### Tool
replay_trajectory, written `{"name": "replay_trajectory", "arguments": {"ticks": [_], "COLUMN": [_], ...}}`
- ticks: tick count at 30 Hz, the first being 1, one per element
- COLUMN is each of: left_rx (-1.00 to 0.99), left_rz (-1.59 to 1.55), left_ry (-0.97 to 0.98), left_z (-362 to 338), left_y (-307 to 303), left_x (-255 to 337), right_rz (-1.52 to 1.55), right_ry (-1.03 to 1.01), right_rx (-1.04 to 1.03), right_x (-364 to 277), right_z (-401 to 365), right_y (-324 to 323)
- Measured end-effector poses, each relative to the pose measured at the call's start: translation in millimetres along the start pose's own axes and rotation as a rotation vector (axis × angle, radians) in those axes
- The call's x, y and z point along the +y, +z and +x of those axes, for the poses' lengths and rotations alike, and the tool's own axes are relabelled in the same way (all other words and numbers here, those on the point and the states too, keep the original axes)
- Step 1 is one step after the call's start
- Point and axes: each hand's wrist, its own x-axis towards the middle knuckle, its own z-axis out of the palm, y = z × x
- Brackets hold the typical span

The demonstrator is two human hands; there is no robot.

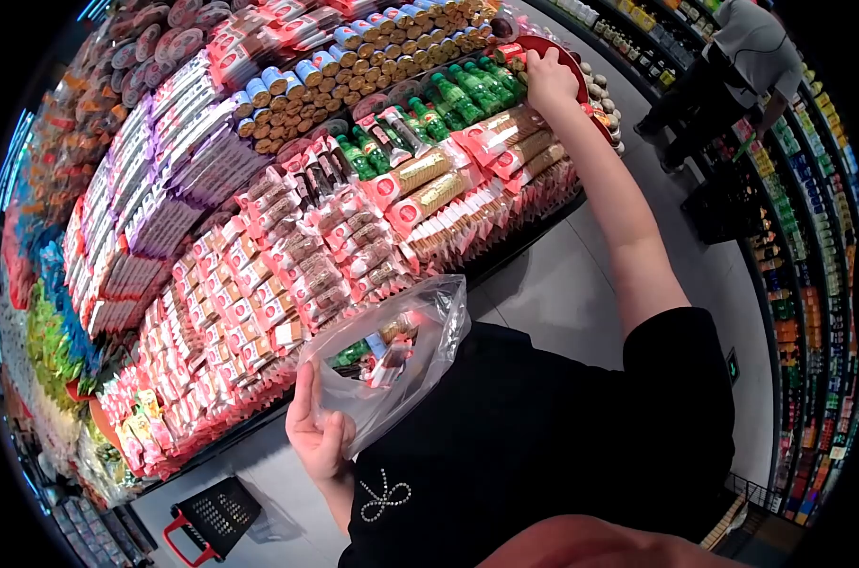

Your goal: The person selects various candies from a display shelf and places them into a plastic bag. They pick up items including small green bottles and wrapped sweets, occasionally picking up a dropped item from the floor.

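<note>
My left hand (pixel 318 431) grips the rim of a clear plastic bag (pixel 392 402) in front of my body, with the bag's mouth spread. Inside it lie several wrapped snacks (pixel 389 362), some green, some red and white. My right hand (pixel 551 83) reaches to the far end of the snack display, over a round red tray (pixel 570 59). Its fingers are bent together, and what they hold, if anything, I cannot make out. A small red packet (pixel 509 53) is close to the fingertips. Green-wrapped bottle-shaped snacks (pixel 472 87) lie just left of that hand.
Stacked wrapped wafers and bars (pixel 259 275) fill the sloping display, beside purple-and-white packs (pixel 164 180) and blue-ended rolls (pixel 354 66). A black basket with a red handle (pixel 223 516) stands on the floor. Another person (pixel 747 57) is in the aisle near shelves (pixel 808 284).
</note>
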Motion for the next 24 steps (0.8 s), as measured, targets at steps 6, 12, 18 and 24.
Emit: {"name": "replay_trajectory", "arguments": {"ticks": [6, 12, 18, 24], "left_rx": [-0.028, -0.009, -0.015, 0.012], "left_rz": [-0.045, -0.047, -0.023, 0.013], "left_ry": [0.003, -0.002, -0.007, -0.010], "left_z": [0.8, 1.1, 2.2, 2.8], "left_y": [-1.4, -0.6, 2.9, 3.2], "left_x": [1.6, 1.8, 5.3, 4.7], "right_rz": [0.048, 0.043, -0.006, 0.058], "right_ry": [0.014, 0.018, -0.003, -0.027], "right_rx": [0.068, 0.137, 0.165, 0.142], "right_x": [-2.9, -3.7, -0.7, 4.4], "right_z": [-2.1, -2.2, -3.5, -5.0], "right_y": [5.2, 13.9, 15.4, 11.9]}}
